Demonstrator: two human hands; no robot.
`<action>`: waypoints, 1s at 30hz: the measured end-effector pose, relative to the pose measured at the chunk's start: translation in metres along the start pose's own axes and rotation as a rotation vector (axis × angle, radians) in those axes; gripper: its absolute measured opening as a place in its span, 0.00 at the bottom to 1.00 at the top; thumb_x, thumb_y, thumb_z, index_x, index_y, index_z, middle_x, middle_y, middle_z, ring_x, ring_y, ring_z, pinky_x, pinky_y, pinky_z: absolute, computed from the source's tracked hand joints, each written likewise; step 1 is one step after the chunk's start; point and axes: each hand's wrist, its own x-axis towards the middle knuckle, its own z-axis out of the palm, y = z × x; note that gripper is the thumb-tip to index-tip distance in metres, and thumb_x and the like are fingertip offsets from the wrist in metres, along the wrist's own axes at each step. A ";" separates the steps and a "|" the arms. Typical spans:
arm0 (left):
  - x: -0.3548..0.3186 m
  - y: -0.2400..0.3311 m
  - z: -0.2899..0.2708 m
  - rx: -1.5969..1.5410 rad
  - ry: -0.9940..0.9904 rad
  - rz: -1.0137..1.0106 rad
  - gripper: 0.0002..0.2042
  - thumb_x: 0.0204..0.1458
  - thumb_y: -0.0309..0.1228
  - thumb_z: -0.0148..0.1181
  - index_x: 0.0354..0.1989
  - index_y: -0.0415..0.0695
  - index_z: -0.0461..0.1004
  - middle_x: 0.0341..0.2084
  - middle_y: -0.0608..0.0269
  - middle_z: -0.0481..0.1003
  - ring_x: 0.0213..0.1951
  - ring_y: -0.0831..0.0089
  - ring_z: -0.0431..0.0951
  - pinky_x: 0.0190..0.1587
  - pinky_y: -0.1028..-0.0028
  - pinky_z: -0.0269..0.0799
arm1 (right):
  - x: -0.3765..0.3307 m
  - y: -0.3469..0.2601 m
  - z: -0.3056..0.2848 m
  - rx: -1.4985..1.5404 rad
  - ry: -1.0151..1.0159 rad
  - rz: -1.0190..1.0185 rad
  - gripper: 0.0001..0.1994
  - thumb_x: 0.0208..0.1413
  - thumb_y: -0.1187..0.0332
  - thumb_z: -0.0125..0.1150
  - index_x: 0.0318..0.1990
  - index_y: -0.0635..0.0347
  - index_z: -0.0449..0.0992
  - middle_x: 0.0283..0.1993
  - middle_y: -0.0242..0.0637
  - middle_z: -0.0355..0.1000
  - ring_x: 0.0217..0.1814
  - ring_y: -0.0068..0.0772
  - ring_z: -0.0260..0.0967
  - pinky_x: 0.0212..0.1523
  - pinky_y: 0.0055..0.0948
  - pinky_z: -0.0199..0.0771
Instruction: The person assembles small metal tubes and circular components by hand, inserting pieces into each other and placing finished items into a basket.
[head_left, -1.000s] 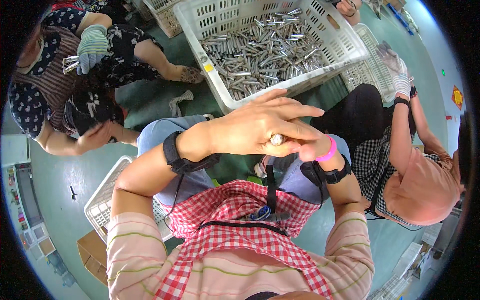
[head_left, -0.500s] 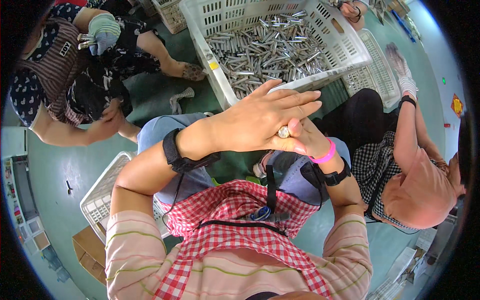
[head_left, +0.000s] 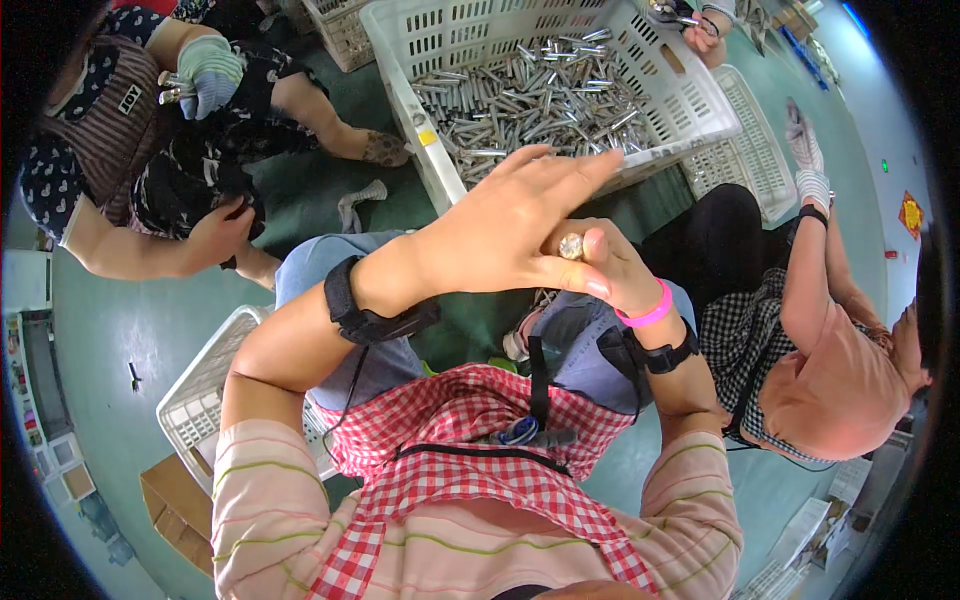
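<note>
My left hand (head_left: 500,225) lies across my right hand (head_left: 625,275) in front of the crate, and the two touch. The left fingers are stretched out, pointing up and right, and its thumb lies against the right hand. Most of the right fingers are hidden behind the left hand. A ring with a large round stone (head_left: 571,246) shows between the hands; I cannot tell which finger wears it. Just beyond my fingertips stands a white plastic crate (head_left: 425,135) holding many short metal tubes (head_left: 540,95). Neither hand visibly holds a tube.
Co-workers sit on both sides; a gloved hand (head_left: 212,78) at the left holds metal pieces, and another gloved hand (head_left: 805,145) is raised at the right. A bare hand (head_left: 705,38) reaches over the crate's far corner. White baskets (head_left: 205,385) and a cardboard box (head_left: 175,505) stand nearby.
My left fingers have tilted upward and closer together, sliding over the right hand. At the left, the co-worker's bare hand has shifted slightly. The crate stays in place.
</note>
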 end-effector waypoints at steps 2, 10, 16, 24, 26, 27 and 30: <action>0.003 0.004 -0.008 -0.051 0.003 -0.016 0.50 0.33 0.56 0.62 0.61 0.37 0.48 0.57 0.47 0.57 0.57 0.55 0.60 0.58 0.53 0.48 | 0.000 -0.006 -0.001 0.024 -0.006 0.016 0.31 0.56 0.39 0.35 0.26 0.63 0.66 0.23 0.25 0.59 0.24 0.15 0.52 0.23 0.17 0.52; 0.004 0.004 -0.006 0.016 0.071 0.112 0.42 0.42 0.53 0.56 0.61 0.39 0.50 0.58 0.49 0.55 0.58 0.53 0.57 0.58 0.57 0.46 | -0.002 -0.002 -0.001 0.021 0.300 -0.032 0.38 0.54 0.37 0.31 0.46 0.68 0.67 0.32 0.27 0.64 0.31 0.16 0.58 0.34 0.18 0.61; 0.006 0.008 0.003 0.143 0.232 0.036 0.36 0.49 0.51 0.49 0.61 0.41 0.52 0.59 0.52 0.55 0.59 0.52 0.53 0.59 0.53 0.41 | 0.001 -0.001 0.002 -0.001 0.329 -0.113 0.33 0.58 0.43 0.33 0.51 0.69 0.64 0.39 0.30 0.65 0.38 0.18 0.60 0.42 0.20 0.63; 0.007 0.003 0.008 0.024 0.188 0.007 0.23 0.49 0.50 0.49 0.50 0.52 0.70 0.58 0.55 0.57 0.60 0.54 0.54 0.59 0.49 0.39 | -0.006 0.012 -0.002 0.007 0.256 -0.097 0.29 0.60 0.46 0.29 0.48 0.66 0.63 0.43 0.36 0.65 0.47 0.28 0.62 0.50 0.27 0.59; 0.006 0.001 0.007 -0.006 0.149 0.041 0.22 0.48 0.48 0.51 0.50 0.52 0.70 0.58 0.55 0.57 0.60 0.54 0.54 0.59 0.48 0.39 | -0.005 0.003 0.005 0.064 0.246 -0.094 0.31 0.60 0.45 0.27 0.50 0.67 0.62 0.46 0.38 0.64 0.50 0.29 0.61 0.51 0.27 0.59; 0.005 0.002 0.007 -0.003 0.150 0.038 0.22 0.48 0.48 0.51 0.50 0.52 0.70 0.58 0.55 0.57 0.60 0.54 0.54 0.59 0.48 0.39 | -0.005 -0.001 0.008 0.120 0.238 -0.091 0.32 0.60 0.45 0.25 0.53 0.68 0.60 0.49 0.40 0.63 0.52 0.30 0.60 0.53 0.28 0.59; 0.006 0.003 0.008 0.001 0.118 0.058 0.20 0.48 0.43 0.54 0.49 0.51 0.71 0.58 0.55 0.57 0.59 0.53 0.55 0.58 0.46 0.39 | -0.008 0.000 -0.003 0.069 0.145 -0.073 0.34 0.60 0.44 0.23 0.55 0.70 0.58 0.52 0.42 0.62 0.57 0.32 0.58 0.55 0.29 0.57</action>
